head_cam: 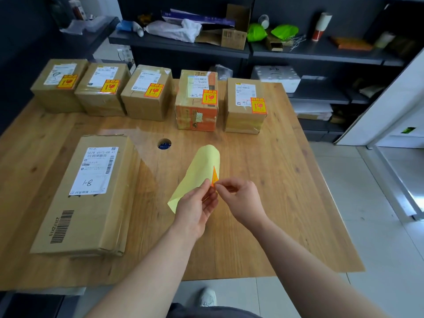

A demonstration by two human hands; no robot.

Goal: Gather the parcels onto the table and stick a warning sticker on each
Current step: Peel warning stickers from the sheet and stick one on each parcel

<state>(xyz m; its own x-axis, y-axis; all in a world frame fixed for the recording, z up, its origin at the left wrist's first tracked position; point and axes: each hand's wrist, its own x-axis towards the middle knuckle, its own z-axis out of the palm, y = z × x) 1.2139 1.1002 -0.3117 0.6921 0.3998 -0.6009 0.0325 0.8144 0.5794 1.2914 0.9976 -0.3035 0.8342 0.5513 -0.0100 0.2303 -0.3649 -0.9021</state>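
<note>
Several small cardboard parcels stand in a row along the far side of the wooden table (263, 214), each with an orange-and-yellow warning sticker on top, such as the rightmost parcel (243, 118). A long flat parcel (89, 203) lies at the near left with a white shipping label and no warning sticker visible. Above the table's middle, my left hand (195, 210) grips a curled pale yellow backing sheet (199, 173). My right hand (241, 198) pinches the corner of an orange warning sticker (214, 176) that is partly lifted from the sheet.
A round cable hole (164, 143) sits in the table between the flat parcel and the row. Dark shelves (298, 51) behind the table hold bags, boxes and a roll. Tiled floor lies to the right, and a shoe (207, 297) shows below the table edge.
</note>
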